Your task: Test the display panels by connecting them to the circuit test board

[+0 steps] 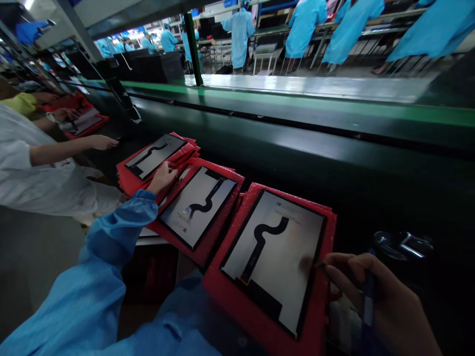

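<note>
Three display panels with black ribbon cables lie on red bubble bags. My left hand (163, 178) is closed on the edge of a red bubble bag (128, 184), between the left panel (154, 160) and the middle panel (218, 217). Closest to me is the right panel (285, 262), on its own red bag (215, 282). At its right edge, my right hand (374, 287) is closed, with a blue pen-like stick (368, 309) among the fingers. Thumb and forefinger pinch together over something small that I cannot make out.
A dark green conveyor (260, 133) runs behind the panels. Shiny clear plastic (403, 244) lies on the right. At left, a co-worker's arm (74, 148) reaches toward the bench, near another red bag (87, 128). People in blue gowns (237, 37) are at far benches.
</note>
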`<state>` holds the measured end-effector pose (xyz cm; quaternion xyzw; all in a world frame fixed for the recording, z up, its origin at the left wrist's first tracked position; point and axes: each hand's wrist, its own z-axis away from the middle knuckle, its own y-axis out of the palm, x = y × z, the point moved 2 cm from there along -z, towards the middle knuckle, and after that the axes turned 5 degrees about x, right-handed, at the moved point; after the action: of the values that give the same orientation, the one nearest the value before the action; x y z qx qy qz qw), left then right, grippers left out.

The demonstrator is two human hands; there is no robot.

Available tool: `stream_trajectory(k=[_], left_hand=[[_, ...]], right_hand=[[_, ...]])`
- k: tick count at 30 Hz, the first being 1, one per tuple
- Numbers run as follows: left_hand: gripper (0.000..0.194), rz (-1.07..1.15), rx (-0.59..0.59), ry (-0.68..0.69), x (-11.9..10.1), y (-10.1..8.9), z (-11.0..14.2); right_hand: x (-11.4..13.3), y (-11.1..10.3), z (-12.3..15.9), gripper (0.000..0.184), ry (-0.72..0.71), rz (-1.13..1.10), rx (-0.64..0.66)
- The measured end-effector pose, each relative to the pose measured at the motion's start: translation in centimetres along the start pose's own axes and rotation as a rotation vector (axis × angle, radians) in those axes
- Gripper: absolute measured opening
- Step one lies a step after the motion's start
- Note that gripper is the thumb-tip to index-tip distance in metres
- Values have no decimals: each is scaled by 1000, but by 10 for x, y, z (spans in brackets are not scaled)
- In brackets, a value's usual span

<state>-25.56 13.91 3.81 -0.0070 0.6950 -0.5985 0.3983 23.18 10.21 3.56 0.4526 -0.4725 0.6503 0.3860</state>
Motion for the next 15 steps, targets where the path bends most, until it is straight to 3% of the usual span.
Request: stream_trajectory(k=[4,7,9,11,15], left_hand=[[34,-193,74,234,-36,4,58],[33,-522,299,777,-73,28,103],[32,-664,482,1047,-90,50,120],[28,-768,579,1159,-97,68,122],[17,-851,566,1117,-94,78,106]], right_hand=[[2,1,-1,47,-12,13,7],[-1,1,-2,50,-20,58,9],[-4,0,-2,49,-34,69,9],[-7,-1,-2,47,-35,59,13],[-12,-4,-2,42,-64,41,38]])
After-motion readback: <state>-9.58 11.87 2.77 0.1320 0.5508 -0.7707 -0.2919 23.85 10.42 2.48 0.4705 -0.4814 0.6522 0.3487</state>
